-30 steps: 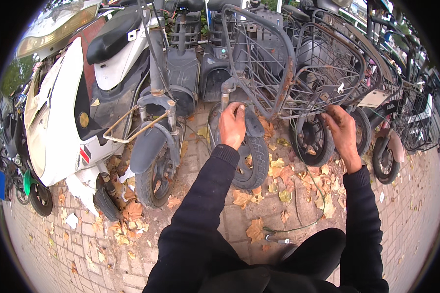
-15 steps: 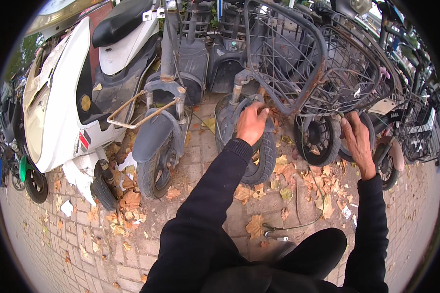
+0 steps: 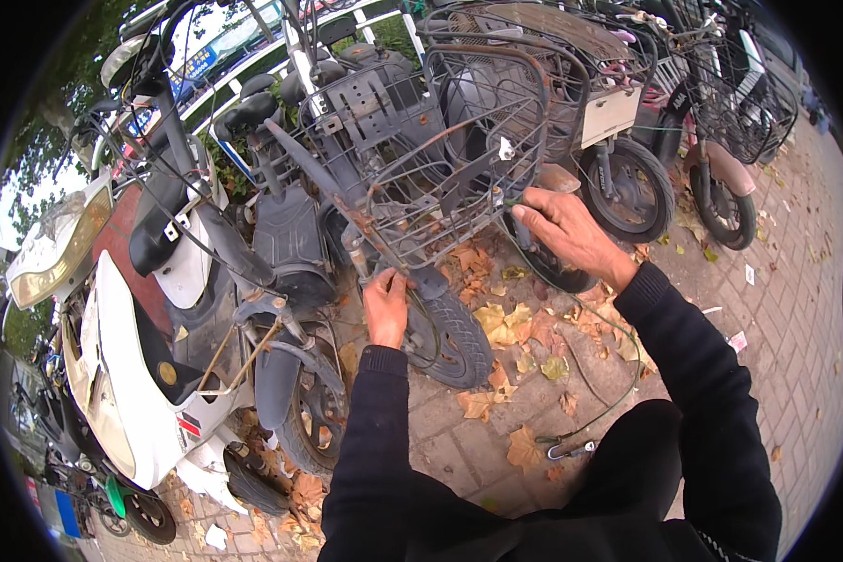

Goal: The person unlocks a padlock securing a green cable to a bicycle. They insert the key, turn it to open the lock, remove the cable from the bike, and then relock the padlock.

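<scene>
My left hand [image 3: 387,306] is closed beside the front wheel [image 3: 454,342] of a scooter with a rusty wire basket [image 3: 459,178]. Its fingertips are pressed together near the fork, and what they grip is too small to make out. My right hand [image 3: 571,232] is at the basket's lower right edge, thumb and fingers pinched on a thin green cable [image 3: 637,361]. That cable runs down past a second wheel and curves across the paving. At its near end lies a metal lock piece [image 3: 571,450] on the ground. A thin green strand also shows beside the left hand's wheel.
A white scooter [image 3: 112,375] with a broken front panel stands at the left, beside a dark front fender [image 3: 276,384]. More parked bikes, one with a pink fender [image 3: 721,169], line the right. Fallen leaves [image 3: 525,450] lie on the brick paving [image 3: 787,375].
The view has swung to the right. My right hand has left the wheel area for the basket's edge. My left hand is lower beside the same front wheel, fingers pinched.
</scene>
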{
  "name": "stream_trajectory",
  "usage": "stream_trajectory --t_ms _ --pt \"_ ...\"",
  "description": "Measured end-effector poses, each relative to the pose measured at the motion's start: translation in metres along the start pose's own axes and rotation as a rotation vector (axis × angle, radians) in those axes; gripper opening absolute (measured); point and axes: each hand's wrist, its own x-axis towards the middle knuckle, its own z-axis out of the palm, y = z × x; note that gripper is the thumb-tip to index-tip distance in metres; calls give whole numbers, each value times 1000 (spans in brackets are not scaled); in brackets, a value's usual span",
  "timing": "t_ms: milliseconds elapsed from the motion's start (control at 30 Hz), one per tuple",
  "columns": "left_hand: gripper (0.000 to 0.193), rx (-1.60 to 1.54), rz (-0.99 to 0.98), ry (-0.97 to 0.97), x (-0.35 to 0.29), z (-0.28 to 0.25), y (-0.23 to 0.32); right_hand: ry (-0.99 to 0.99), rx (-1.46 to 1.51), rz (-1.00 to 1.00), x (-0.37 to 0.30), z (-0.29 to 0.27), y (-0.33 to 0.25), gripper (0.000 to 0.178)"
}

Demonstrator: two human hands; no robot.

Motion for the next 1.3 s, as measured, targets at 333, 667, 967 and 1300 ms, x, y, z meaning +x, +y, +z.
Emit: stream_trajectory --t_ms 333,667,967,1300 --pt "22 -103 -54 117 8 7 7 42 9 -255 5 -1 15 39" --pt "17 -124 -27 126 10 16 21 174 -18 -173 1 9 8 37" --pt "13 -132 36 -6 17 24 31 177 408 33 5 -13 34 37" --pt "21 -124 50 129 22 26 31 59 683 122 3 -5 54 35"
